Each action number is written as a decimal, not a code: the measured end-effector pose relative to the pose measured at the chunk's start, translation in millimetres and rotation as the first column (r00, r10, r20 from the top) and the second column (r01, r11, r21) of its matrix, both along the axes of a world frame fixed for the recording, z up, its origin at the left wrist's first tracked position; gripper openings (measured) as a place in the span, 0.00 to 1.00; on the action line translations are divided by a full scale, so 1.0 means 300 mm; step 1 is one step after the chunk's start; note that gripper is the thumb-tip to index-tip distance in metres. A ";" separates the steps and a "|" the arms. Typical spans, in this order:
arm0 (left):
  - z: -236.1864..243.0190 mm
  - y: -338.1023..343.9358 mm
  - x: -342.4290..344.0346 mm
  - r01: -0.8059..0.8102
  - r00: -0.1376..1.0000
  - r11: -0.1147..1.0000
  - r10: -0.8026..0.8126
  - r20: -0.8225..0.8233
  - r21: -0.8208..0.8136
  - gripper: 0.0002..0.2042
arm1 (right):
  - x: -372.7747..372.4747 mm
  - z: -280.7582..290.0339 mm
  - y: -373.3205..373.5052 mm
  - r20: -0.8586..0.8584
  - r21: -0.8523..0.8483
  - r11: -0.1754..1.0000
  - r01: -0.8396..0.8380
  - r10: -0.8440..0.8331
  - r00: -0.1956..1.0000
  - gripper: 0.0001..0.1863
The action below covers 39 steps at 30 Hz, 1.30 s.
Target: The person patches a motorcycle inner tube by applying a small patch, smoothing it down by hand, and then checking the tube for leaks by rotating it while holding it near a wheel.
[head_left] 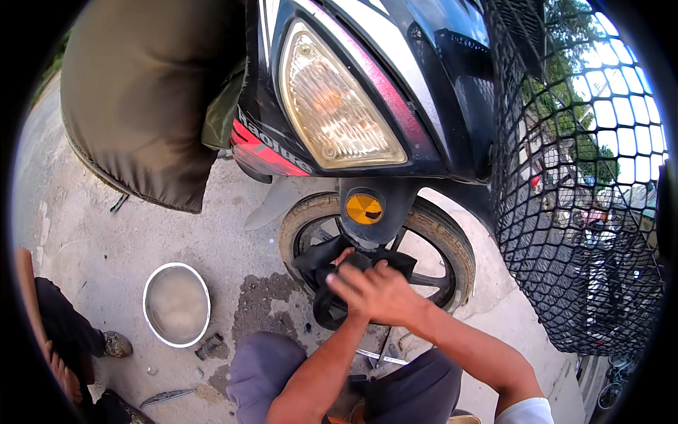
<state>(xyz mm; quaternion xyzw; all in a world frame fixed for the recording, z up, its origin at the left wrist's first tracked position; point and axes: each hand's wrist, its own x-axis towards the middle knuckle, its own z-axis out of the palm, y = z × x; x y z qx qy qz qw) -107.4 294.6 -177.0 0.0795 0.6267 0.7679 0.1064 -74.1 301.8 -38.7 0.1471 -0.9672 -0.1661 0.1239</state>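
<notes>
A black rubber inner tube [328, 307] hangs in loose folds in front of a motorcycle's wheel [462, 251]. My left hand [344, 256] is closed around part of the tube, only its fingertips showing clearly past the other hand. Across it lies my right hand [385, 291], palm down over the tube, its fingers stretched toward the left and smeared by motion. Both hands meet just below the round orange reflector [364, 208]. Whatever lies beneath the right palm is hidden.
A metal basin of cloudy water [176, 304] stands on the ground at left, beside wet patches. Nearer lies a dark pointed tool [167, 397]. Another person's hand [63, 371] shows at the left edge. Black netting [572, 247] hangs at right, next to the headlight [339, 106].
</notes>
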 end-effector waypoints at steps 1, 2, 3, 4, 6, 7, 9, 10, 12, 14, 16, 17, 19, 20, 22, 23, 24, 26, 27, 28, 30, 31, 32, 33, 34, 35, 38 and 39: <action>0.009 -0.003 0.002 0.017 1.000 1.000 -0.017 -0.008 -0.015 0.40 | 0.001 0.006 0.028 0.107 0.025 0.999 -0.030 0.027 0.994 0.29; 0.015 -0.004 0.005 0.035 0.999 0.999 -0.035 -0.016 -0.029 0.40 | 0.028 -0.042 -0.001 0.034 -0.017 1.000 -0.018 0.019 0.999 0.30; 0.019 -0.027 -0.033 0.013 0.999 0.998 -0.015 -0.035 -0.056 0.39 | 0.001 -0.003 -0.042 -0.016 -0.061 0.991 -0.121 0.120 0.993 0.30; -0.012 -0.005 -0.007 0.001 1.000 0.999 -0.002 -0.031 -0.038 0.40 | 0.021 0.042 -0.074 -0.033 -0.096 0.977 -0.189 0.186 0.982 0.30; -0.088 0.016 0.020 -0.028 0.999 0.999 0.027 -0.025 -0.031 0.40 | 0.013 0.025 -0.052 0.017 -0.080 0.986 -0.144 0.146 0.989 0.29; -0.094 0.023 0.031 -0.047 0.980 0.902 -0.042 0.195 0.430 0.40 | -0.002 0.016 -0.024 0.041 -0.049 0.995 -0.084 0.086 0.995 0.29; -0.108 0.049 0.040 -0.151 0.912 0.602 -0.221 0.345 0.784 0.41 | 0.015 0.005 0.020 0.107 0.009 0.999 -0.046 0.044 0.993 0.29; -0.115 0.056 0.006 -0.068 0.973 0.770 -0.089 0.213 0.634 0.38 | 0.018 0.005 0.000 0.101 0.062 0.998 -0.028 0.022 0.995 0.29; -0.082 0.035 0.009 -0.038 0.991 0.973 0.066 -0.117 0.228 0.35 | 0.052 0.044 0.015 0.033 -0.057 0.997 -0.051 0.053 0.998 0.31; -0.044 0.001 -0.016 -0.088 0.977 0.992 0.104 -0.189 0.090 0.34 | 0.110 0.122 -0.020 -0.005 -0.070 0.998 0.004 -0.005 1.000 0.30; -0.042 -0.003 -0.039 0.042 0.999 0.988 -0.041 -0.009 0.150 0.34 | 0.221 0.216 -0.044 -0.045 -0.053 0.997 0.055 -0.058 0.997 0.30; -0.021 -0.006 -0.047 0.038 0.999 0.987 -0.035 -0.021 0.158 0.34 | 0.279 0.249 -0.052 -0.088 -0.067 0.993 0.098 -0.104 0.991 0.30; 0.010 -0.032 -0.037 0.002 0.997 0.996 0.005 -0.072 0.090 0.36 | 0.409 0.323 -0.085 -0.141 -0.090 0.970 0.227 -0.238 0.961 0.24; 0.019 -0.034 -0.032 0.008 0.997 0.996 -0.001 -0.075 0.094 0.36 | 0.473 0.354 -0.101 -0.220 -0.084 0.961 0.263 -0.275 0.936 0.25; 0.019 -0.039 -0.045 -0.021 0.998 0.995 0.027 -0.060 0.097 0.35 | 0.630 0.395 -0.131 -0.309 -0.101 0.920 0.380 -0.392 0.867 0.30; 0.024 -0.027 -0.021 -0.006 1.000 0.997 0.006 -0.007 0.080 0.36 | 0.732 0.406 -0.156 -0.352 -0.149 0.877 0.457 -0.479 0.805 0.32; 0.015 -0.008 0.000 0.004 1.000 0.996 -0.004 -0.006 0.094 0.36 | 0.845 0.397 -0.184 -0.384 -0.231 0.813 0.534 -0.580 0.718 0.32; -0.014 0.008 -0.006 0.008 1.000 0.991 -0.008 0.001 0.130 0.36 | 1.023 0.359 -0.274 -0.409 -0.365 0.668 0.649 -0.741 0.533 0.29; -0.017 -0.001 -0.032 0.021 0.999 0.985 -0.028 0.037 0.168 0.37 | 1.161 0.284 -0.300 -0.322 -0.403 0.535 0.743 -0.843 0.432 0.35; -0.009 -0.013 -0.034 0.013 0.999 0.985 -0.019 0.029 0.172 0.37 | 1.282 0.193 -0.345 -0.138 -0.633 0.269 0.726 -0.962 0.236 0.29; 0.024 -0.025 -0.023 0.042 0.998 0.994 -0.047 0.043 0.096 0.39 | 1.664 -0.069 -0.405 -0.035 -0.614 0.193 0.765 -0.975 0.218 0.30; 0.034 -0.033 -0.022 0.041 0.998 0.995 -0.045 0.035 0.095 0.39 | 1.799 -0.213 -0.482 0.175 -0.802 -0.094 0.590 -0.981 0.082 0.29; 0.041 -0.038 -0.018 0.040 0.997 0.992 -0.048 0.064 0.118 0.39 | 1.957 -0.352 -0.553 0.198 -0.755 -0.093 0.650 -0.976 0.091 0.26; 0.028 -0.063 -0.036 0.026 0.997 0.993 -0.035 0.076 0.119 0.40 | 1.911 -0.371 -0.673 0.260 -0.686 -0.185 0.704 -0.966 -0.001 0.24; 0.052 -0.054 -0.009 0.037 0.995 0.991 -0.048 0.084 0.126 0.40 | 2.099 -0.487 -0.726 0.440 -0.771 -0.322 0.549 -0.893 0.093 0.22; 0.068 -0.064 0.001 0.040 0.987 0.984 -0.065 0.145 0.171 0.40 | 2.157 -0.564 -0.810 0.470 -0.830 -0.374 0.413 -0.868 0.159 0.19; 0.083 -0.095 0.012 0.042 0.977 0.984 -0.077 0.200 0.175 0.40 | 2.150 -0.617 -0.943 0.537 -0.825 -0.496 0.271 -0.837 0.107 0.17; 0.087 -0.113 0.009 0.013 0.972 0.968 -0.071 0.223 0.250 0.38 | 2.103 -0.592 -0.940 0.540 -0.817 -0.506 0.277 -0.840 0.060 0.17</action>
